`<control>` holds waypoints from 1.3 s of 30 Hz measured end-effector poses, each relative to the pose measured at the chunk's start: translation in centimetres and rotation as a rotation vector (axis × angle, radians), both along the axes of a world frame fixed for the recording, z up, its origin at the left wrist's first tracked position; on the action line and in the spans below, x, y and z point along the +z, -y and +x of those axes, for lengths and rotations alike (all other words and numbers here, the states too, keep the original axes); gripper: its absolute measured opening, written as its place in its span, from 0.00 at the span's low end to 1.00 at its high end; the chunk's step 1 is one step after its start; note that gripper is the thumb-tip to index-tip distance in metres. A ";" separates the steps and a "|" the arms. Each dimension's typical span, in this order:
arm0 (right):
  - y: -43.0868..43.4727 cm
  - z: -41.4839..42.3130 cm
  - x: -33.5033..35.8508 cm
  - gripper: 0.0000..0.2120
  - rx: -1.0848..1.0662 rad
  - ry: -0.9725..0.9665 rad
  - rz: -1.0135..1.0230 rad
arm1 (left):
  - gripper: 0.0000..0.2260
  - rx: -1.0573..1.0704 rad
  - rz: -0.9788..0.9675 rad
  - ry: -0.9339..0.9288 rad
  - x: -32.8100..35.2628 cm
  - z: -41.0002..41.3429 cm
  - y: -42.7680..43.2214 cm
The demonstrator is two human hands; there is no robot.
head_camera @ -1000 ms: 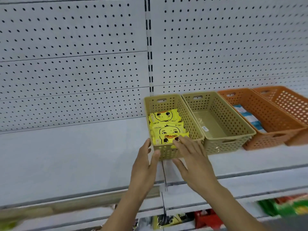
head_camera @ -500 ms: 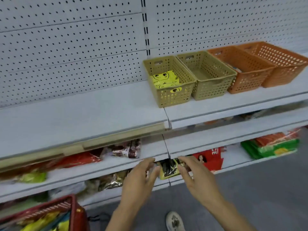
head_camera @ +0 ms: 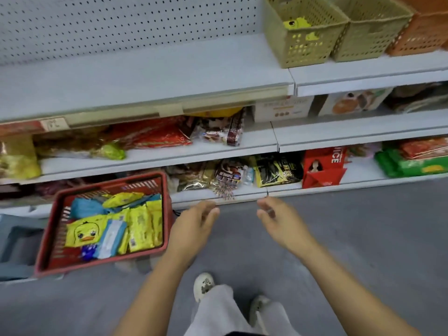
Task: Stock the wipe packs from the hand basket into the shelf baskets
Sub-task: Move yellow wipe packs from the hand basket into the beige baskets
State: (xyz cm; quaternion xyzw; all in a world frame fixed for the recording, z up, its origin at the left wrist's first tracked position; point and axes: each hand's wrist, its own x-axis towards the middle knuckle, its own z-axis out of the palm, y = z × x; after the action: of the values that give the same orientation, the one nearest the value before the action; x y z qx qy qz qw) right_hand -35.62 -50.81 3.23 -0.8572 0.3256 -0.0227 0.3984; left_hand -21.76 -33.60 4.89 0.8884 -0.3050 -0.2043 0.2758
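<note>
My left hand (head_camera: 194,225) and right hand (head_camera: 278,221) hang empty, fingers loose, near the hand basket (head_camera: 101,261), ready to grab wipe packs (head_camera: 140,229).

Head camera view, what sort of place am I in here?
Most likely a shop aisle: tiered shelves stocked with packaged snacks, a pegboard back wall, and a red hand basket full of wipe packs.

White letters "ICE" on red box (head_camera: 323,167), other print blurred
</note>
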 end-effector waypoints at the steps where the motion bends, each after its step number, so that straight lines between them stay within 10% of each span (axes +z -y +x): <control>1: -1.2 0.4 -0.2 0.13 0.003 -0.002 0.003 | 0.13 0.024 -0.007 0.003 -0.3 0.2 -1.5; 19: -28.2 24.0 -8.7 0.12 0.011 -0.128 0.300 | 0.11 0.328 0.075 -0.303 -11.1 22.3 -31.8; 39: -27.8 32.1 -20.2 0.32 -0.314 -0.414 0.451 | 0.16 0.457 0.124 -0.552 -22.5 32.2 -24.1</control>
State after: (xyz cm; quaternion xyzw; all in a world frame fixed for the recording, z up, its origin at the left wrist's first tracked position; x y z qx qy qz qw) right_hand -3.53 -22.97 -16.97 -0.6736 0.5241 0.1631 0.4949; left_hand 10.48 -9.52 -17.59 0.8599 0.0002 -0.3879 0.3317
